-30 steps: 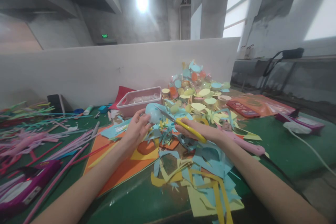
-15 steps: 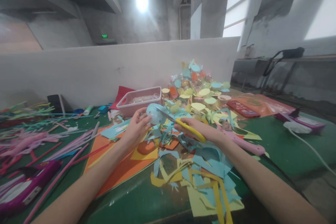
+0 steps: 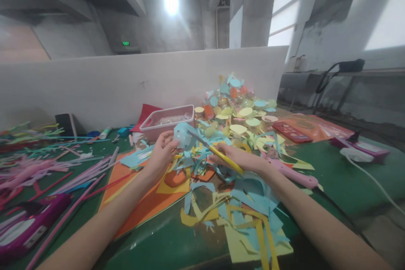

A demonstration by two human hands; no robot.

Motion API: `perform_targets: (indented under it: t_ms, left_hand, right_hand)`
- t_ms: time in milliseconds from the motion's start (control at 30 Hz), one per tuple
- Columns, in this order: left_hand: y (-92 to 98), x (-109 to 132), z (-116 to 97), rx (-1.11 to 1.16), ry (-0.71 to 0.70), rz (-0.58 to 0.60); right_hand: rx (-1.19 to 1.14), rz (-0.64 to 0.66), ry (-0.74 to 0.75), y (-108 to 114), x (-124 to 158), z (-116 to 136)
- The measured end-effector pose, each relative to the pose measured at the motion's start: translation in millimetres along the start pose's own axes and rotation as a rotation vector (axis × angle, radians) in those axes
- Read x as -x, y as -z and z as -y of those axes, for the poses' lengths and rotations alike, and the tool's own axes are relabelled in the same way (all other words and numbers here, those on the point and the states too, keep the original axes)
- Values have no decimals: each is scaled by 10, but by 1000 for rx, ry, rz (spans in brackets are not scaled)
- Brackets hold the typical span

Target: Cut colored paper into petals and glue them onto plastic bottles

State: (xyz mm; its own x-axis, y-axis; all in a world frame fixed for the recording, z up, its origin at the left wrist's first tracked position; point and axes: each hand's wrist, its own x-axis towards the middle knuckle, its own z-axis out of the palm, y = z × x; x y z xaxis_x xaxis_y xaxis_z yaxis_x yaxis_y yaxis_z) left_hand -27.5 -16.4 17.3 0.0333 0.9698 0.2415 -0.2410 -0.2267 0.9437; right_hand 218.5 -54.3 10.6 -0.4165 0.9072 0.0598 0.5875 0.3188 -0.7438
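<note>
My left hand [image 3: 162,152] is closed around the edge of a small clear plastic cup-like piece [image 3: 184,139] with light blue paper on it. In my right hand [image 3: 236,157] are scissors with yellow handles [image 3: 227,161]. Their blades point up and left and lie against the blue paper's edge. Whether the blades are parted is hard to see. Below both hands lies a heap of blue paper scraps [image 3: 249,190], with yellow strips among them. An orange sheet [image 3: 145,211] is under my left forearm.
Behind my hands stands a pink basket [image 3: 152,128] of clear plastic pieces. Capped cups with coloured paper discs [image 3: 236,101] pile up at back right. A pink glue gun [image 3: 294,175] with a black cord lies right. Pipe cleaners [image 3: 31,168] and a purple device [image 3: 34,223] are left.
The cup-like piece and my left hand have shifted slightly left. The scissors have turned a little and stay at the blue paper's edge.
</note>
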Motion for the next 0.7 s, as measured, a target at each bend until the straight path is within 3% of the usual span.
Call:
perform_targets:
  t_ms: [367, 700]
  left_hand:
    - [17, 10, 26, -38, -30, 103]
    - [38, -2, 36, -18, 6, 100]
  right_hand:
    - [-15, 24, -7, -18, -13, -21]
    - [-61, -33, -72, -4, -13, 61]
